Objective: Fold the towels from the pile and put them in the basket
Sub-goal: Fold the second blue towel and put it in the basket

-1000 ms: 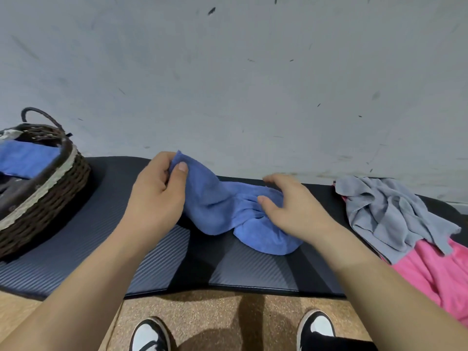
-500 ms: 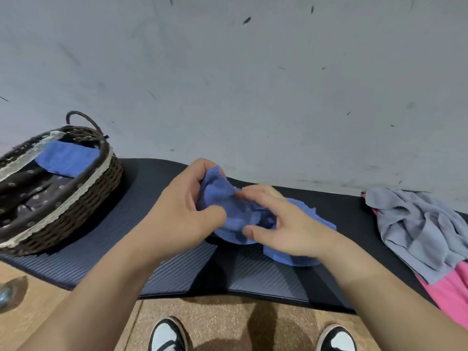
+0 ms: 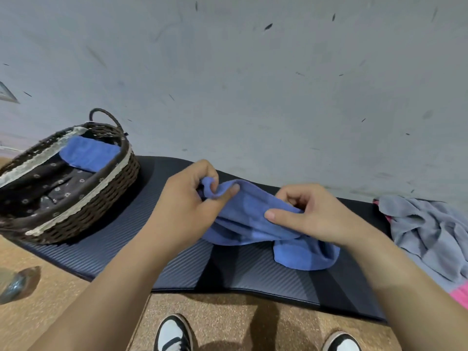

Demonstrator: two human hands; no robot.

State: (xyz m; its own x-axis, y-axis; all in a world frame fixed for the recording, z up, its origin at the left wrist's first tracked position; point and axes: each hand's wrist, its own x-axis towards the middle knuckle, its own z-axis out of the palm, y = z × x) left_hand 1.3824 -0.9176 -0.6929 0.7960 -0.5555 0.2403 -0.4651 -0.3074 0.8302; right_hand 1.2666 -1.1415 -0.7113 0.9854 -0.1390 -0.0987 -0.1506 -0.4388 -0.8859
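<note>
Head view: we look down on a dark ribbed mat [image 3: 177,262] laid over a table, wall close behind, our shoes on the cork floor below.
Towel in hand: blue towel [image 3: 253,224], bunched and unfolded, held just over the mat at mid-frame; its far end droops onto the mat at lower right.
Left hand: our left hand [image 3: 187,206] is pinched closed on the towel's upper left edge, thumb over cloth, fingers curled behind.
Right hand: our right hand [image 3: 316,216] is closed on the towel's middle, thumb on top; the fingertips are hidden in the cloth.
Basket: wicker basket [image 3: 101,198] sits on the mat's left end, well apart from the hands, with one folded blue towel [image 3: 88,153] already inside on the dark lining.
Pile: grey towel [image 3: 425,224] lies crumpled at the right end, over a pink towel [image 3: 455,292] that shows at the frame edge.
Handling: we judge the cloth light, soft and limp; it sags wherever unsupported and will not hold a shape.
Where to grip: we would take it at two adjacent corners along one edge, then pull it taut before laying it flat.
Stage: we judge folding barely begun; no corners are found yet.
</note>
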